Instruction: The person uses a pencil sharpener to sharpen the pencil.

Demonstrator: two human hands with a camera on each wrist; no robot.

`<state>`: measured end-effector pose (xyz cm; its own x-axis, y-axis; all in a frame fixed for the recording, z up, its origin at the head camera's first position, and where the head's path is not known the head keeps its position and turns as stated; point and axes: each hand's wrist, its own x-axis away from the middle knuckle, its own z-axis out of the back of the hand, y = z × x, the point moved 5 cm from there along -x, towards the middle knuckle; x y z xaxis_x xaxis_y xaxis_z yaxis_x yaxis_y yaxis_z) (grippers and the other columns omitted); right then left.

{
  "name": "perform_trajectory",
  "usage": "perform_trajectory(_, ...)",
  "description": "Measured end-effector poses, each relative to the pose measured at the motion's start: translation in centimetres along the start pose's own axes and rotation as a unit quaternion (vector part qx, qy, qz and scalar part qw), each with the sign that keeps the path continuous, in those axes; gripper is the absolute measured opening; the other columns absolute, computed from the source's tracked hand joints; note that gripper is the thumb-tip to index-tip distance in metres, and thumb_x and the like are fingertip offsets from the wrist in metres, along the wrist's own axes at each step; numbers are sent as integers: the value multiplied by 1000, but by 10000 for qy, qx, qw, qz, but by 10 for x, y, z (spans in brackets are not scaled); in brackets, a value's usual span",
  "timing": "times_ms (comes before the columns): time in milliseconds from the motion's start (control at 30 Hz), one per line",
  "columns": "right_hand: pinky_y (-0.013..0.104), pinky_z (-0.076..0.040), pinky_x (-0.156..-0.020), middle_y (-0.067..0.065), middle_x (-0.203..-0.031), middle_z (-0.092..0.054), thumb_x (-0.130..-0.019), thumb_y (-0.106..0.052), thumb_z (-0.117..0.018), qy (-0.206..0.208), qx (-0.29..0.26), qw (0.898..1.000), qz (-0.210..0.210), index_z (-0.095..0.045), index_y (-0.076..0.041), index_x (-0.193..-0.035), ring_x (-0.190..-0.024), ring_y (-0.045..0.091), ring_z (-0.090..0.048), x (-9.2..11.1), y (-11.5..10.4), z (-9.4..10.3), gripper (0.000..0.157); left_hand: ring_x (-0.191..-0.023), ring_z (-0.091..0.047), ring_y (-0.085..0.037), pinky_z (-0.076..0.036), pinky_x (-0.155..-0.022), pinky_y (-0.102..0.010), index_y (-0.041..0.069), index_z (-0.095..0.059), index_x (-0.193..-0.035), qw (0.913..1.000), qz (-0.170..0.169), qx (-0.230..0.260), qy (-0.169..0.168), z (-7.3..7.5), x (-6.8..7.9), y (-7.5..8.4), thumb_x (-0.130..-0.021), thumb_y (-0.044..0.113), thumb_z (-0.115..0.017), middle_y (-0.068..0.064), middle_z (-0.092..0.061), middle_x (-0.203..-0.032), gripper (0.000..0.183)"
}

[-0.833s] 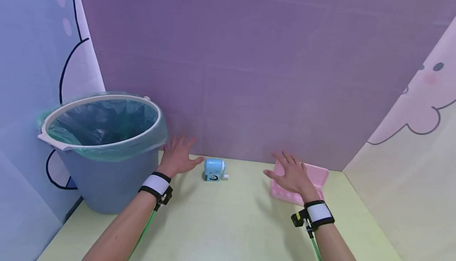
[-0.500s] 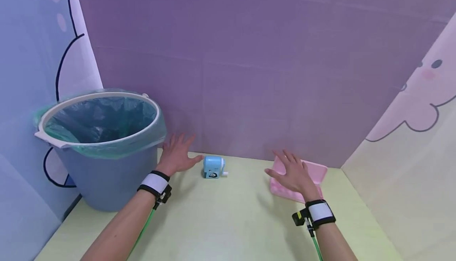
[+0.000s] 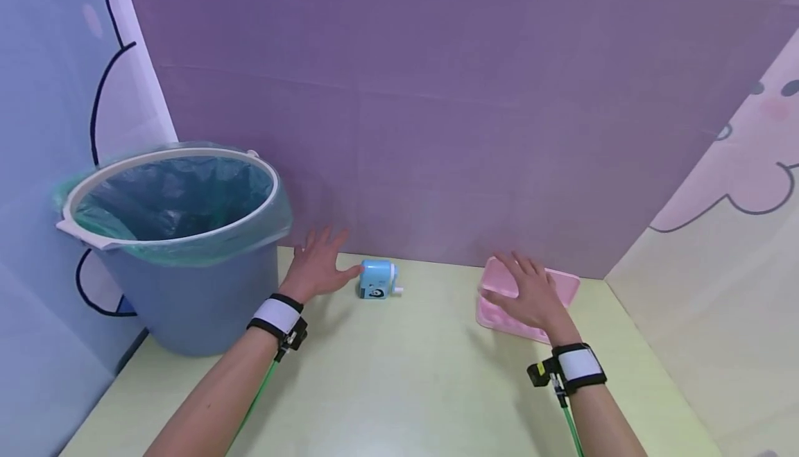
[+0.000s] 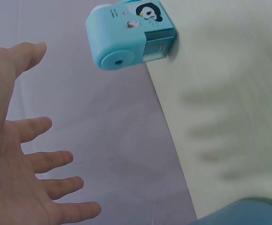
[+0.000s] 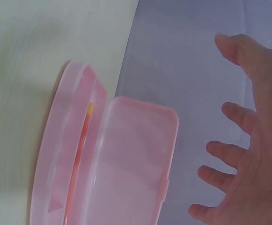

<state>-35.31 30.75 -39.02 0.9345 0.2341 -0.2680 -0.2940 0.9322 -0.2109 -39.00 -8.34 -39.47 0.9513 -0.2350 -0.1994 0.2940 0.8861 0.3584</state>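
Note:
A light-blue crank pencil sharpener [image 3: 376,280] with a penguin picture and a white handle stands on the table near the back wall. Left of it, my left hand [image 3: 317,271] hovers palm down with fingers spread, its thumb tip close to the sharpener's side in the head view. To the right, a pink pencil case [image 3: 564,287] lies with its lid raised. My right hand [image 3: 530,295] is held above the case, fingers spread and holding nothing. In the right wrist view an orange pencil [image 5: 77,159] with a yellow end lies inside the case.
A large blue bin [image 3: 200,304] lined with a green plastic bag stands at the left, right beside my left hand. A purple cloth wall [image 3: 424,131] rises along the table's back edge. A pale printed wall [image 3: 705,304] borders the right side.
The head view has tilted down slightly, so everything sits higher in the frame. My right hand has shifted slightly right over the case. The sharpener and bin keep their places.

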Motion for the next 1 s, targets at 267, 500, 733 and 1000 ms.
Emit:
perform_trajectory(267,77,-17,-99,26,-155,-24,-81,-53,-71,330,-54,9988,-349,-35,-16,-150,-135,56,-21,33,35,-3,86,-143,-16,-44,-25,-106,-68,9,-28,-153,9978,-233,505,-367,-22,9,0,-89,46,-65,-24,-23,-156,83)
perform_trajectory(500,81,-22,-90,31,-155,-14,-85,-38,-71,832,-408,9885,-1192,-28,-12,-152,-130,61,-19,72,77,-5,84,-141,-26,-39,-35,-104,-59,9,-27,-154,9941,-362,777,-670,-46,23,0,-89,37,-69,-21,-24,-156,82)
perform_trajectory(733,66,-40,-93,40,-140,-35,-92,-20,-64,935,-1478,9671,-1847,-21,-6,-154,-120,58,-43,92,102,-21,77,-131,-40,-39,-44,-98,-53,8,-35,-150,9939,-496,753,-628,-55,34,2,-88,30,-72,-19,-34,-152,76)
perform_trajectory(1000,56,-50,-84,30,-116,-59,-98,-9,-52,1773,-1595,9403,-2426,-43,-7,-138,-99,44,-61,97,100,-25,41,-112,-56,-31,-47,-95,-50,5,-48,-141,9920,-521,890,-728,-62,44,2,-89,23,-72,-17,-51,-137,60)
